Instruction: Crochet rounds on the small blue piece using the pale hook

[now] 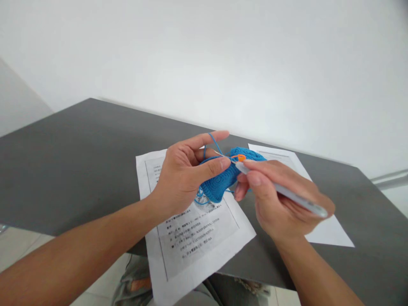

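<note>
Blue crochet piece (219, 185): between the hands, above the table (95, 170) | left hand (181, 174), 9 o'clock of it: pinching it, blue yarn strand (216, 144) over 1 finger | right hand (287, 195), 3 o'clock: gripping grey-handled hook (299, 199) | orange marker (241, 157), 1 o'clock | printed sheet (197, 259), 6 o'clock

Curved rows pattern the blue crocheted yarn piece (219, 185). The small plastic clip (242, 157) is orange; the flat tabletop (95, 170), dark grey.
</note>
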A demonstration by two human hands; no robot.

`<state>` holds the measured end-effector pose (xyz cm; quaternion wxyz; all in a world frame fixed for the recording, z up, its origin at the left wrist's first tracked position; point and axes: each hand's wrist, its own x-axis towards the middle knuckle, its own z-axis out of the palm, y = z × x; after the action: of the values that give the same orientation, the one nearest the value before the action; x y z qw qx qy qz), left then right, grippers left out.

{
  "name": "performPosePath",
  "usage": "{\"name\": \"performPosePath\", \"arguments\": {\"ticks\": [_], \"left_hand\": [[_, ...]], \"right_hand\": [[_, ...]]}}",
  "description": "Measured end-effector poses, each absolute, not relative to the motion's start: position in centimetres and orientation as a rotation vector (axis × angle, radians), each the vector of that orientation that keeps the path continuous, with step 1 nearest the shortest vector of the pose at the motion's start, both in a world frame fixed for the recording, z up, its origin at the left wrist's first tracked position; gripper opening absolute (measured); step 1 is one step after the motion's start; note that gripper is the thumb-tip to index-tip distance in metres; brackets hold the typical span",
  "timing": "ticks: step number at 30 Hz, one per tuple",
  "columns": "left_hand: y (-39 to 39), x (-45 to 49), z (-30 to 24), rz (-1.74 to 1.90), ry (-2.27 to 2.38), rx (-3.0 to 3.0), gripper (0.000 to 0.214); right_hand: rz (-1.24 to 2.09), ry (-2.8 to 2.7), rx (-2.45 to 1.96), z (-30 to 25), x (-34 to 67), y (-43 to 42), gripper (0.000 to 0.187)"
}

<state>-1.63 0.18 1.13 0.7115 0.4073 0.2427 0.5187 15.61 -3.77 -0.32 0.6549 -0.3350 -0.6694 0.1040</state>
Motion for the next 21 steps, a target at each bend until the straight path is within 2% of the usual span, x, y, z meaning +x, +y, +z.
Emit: {"name": "performPosePath", "arguments": {"ticks": [2,10,13,16,18,19,21], "left_hand": [[0.2,-1.6,1.1,1.172,0.517,0.911,0.053],[0.0,-1.6,1.4,1.203,0.528,0.914,0.068],[0.0,-1.7,1.4,1.214,0.525,0.922,0.074],[0.0,-1.8,1.3,1.218,0.509,0.944,0.078],[0.0,-1.8,1.1,1.219,0.503,0.961,0.078],[0.1,-1.8,1.1,1.224,0.505,0.962,0.078],[0.1,-1.7,1.0,1.238,0.518,0.948,0.075]], "right_hand": [[0.042,-1.674,-0.731,-0.3,15.9,-3.9,0.036],[-0.333,-1.848,-0.848,-0.2,16.0,-5.2,0.074],[-0.221,-1.797,-0.819,-0.4,15.6,-5.0,0.064],[0.223,-1.586,-0.739,-0.9,15.3,-4.4,0.040],[0.425,-1.479,-0.691,-1.1,15.2,-4.1,0.030],[0.425,-1.478,-0.696,-1.1,15.2,-4.1,0.030],[0.210,-1.582,-0.761,-0.9,15.2,-4.4,0.035]]}}
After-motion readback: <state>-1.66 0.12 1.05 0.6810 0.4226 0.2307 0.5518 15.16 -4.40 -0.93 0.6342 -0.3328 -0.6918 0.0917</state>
